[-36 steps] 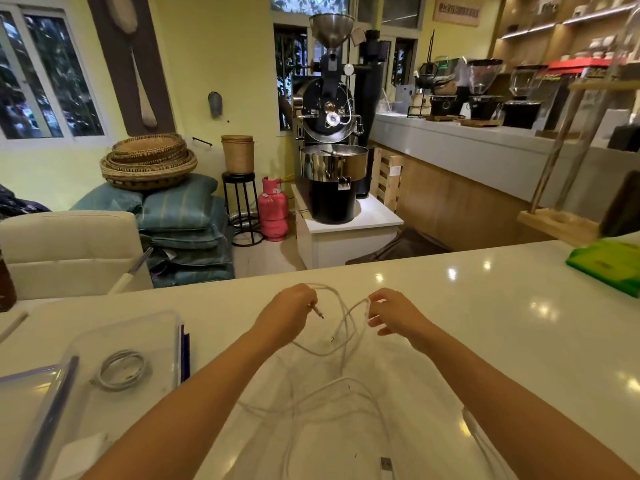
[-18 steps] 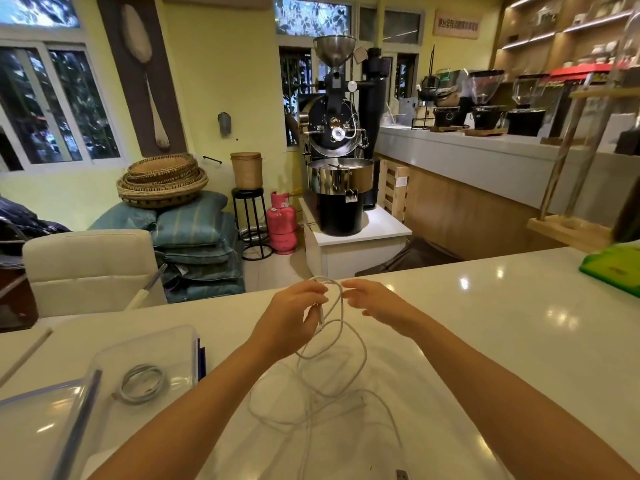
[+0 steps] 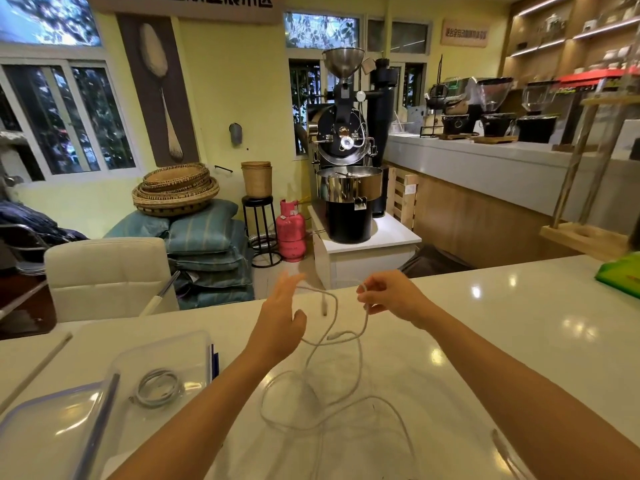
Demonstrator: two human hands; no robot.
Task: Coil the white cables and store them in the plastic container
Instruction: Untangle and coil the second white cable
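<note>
Just let go with left hand point(image 3: 280, 320), splayed and empty. Still pinching white cable point(image 3: 343, 336) with right hand point(image 3: 391, 299) mid-frame, slack sprawled lower centre. Lost the loop; probably restart coiling. Already stored one coiled cable point(image 3: 157, 388) in plastic container point(image 3: 194, 355), lower left.

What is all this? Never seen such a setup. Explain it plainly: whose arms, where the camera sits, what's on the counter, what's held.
No machine here: these are a person's two bare arms, filmed by one camera worn on their head, looking forward and down. The right hand pinches a loose white cable, which trails in loops over the pale counter. The left hand is open beside it, fingers straight, gripping nothing. At the left sits a clear plastic container with one coiled cable inside.
</note>
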